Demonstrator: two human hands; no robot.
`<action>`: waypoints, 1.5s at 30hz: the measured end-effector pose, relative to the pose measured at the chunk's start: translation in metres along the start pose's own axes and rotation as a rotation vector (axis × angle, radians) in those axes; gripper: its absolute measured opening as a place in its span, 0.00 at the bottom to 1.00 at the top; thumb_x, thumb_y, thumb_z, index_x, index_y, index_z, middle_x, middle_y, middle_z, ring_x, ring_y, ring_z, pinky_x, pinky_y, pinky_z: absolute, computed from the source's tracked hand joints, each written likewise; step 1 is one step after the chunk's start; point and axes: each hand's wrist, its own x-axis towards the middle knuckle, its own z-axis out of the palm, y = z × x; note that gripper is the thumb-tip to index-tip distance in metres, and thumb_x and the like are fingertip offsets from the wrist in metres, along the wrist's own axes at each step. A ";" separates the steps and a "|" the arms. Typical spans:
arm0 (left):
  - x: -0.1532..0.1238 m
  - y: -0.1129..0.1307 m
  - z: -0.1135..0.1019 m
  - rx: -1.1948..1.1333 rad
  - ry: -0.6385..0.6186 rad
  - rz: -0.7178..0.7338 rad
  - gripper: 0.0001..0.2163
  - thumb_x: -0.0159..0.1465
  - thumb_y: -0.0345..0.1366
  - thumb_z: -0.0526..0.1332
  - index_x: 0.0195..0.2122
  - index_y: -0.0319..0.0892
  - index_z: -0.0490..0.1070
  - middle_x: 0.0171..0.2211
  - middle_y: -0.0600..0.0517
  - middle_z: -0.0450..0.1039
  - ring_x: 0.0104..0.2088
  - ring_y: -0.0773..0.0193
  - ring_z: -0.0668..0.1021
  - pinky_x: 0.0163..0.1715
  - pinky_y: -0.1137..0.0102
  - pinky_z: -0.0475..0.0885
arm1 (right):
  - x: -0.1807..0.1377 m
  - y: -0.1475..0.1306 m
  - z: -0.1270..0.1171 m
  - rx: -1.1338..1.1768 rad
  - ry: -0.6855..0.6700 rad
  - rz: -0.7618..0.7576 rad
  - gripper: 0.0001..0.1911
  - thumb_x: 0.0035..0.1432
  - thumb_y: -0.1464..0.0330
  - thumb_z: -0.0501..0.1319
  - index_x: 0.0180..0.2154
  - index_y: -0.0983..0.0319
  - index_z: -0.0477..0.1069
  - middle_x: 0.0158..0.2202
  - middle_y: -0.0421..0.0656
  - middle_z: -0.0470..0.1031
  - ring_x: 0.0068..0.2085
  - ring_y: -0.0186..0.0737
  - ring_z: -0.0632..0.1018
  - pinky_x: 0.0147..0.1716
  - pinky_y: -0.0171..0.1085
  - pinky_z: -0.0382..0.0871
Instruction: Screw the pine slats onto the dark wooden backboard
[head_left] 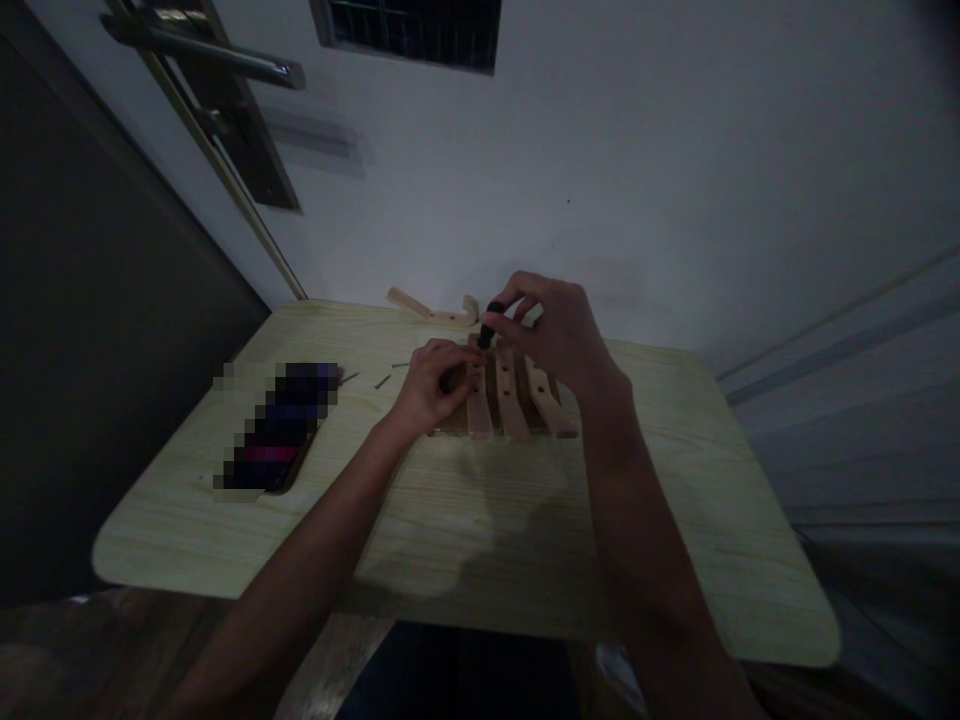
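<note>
Right hand (551, 335) pinching screwdriver (491, 322) above wooden slats (510, 400); left hand (431, 385) gripping their edge

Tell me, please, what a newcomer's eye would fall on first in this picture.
The eye goes first to the two hands at the middle of the pale wooden table. The right hand pinches a black-handled tool over a set of wooden slats, and the left hand grips the slats at their left side. A blurred flat object lies left of them on the table.
</note>
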 end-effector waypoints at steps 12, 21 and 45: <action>0.000 0.000 0.001 0.004 0.021 -0.003 0.11 0.61 0.39 0.61 0.43 0.45 0.77 0.41 0.50 0.79 0.45 0.58 0.74 0.49 0.60 0.68 | 0.000 -0.005 0.005 0.175 -0.031 -0.026 0.16 0.56 0.60 0.62 0.45 0.60 0.71 0.34 0.41 0.76 0.31 0.34 0.76 0.27 0.31 0.68; 0.000 0.000 0.001 -0.033 0.023 0.007 0.11 0.61 0.38 0.61 0.44 0.44 0.76 0.40 0.49 0.78 0.43 0.59 0.75 0.47 0.62 0.69 | -0.001 -0.003 -0.005 0.202 -0.140 -0.099 0.14 0.60 0.70 0.57 0.46 0.59 0.76 0.45 0.44 0.79 0.41 0.38 0.79 0.34 0.34 0.73; -0.001 -0.001 0.000 -0.039 -0.003 -0.004 0.11 0.62 0.37 0.61 0.44 0.44 0.75 0.41 0.49 0.78 0.44 0.59 0.75 0.48 0.61 0.68 | 0.000 0.000 -0.003 0.092 -0.072 -0.087 0.14 0.59 0.71 0.59 0.45 0.58 0.77 0.39 0.44 0.79 0.34 0.37 0.77 0.34 0.37 0.74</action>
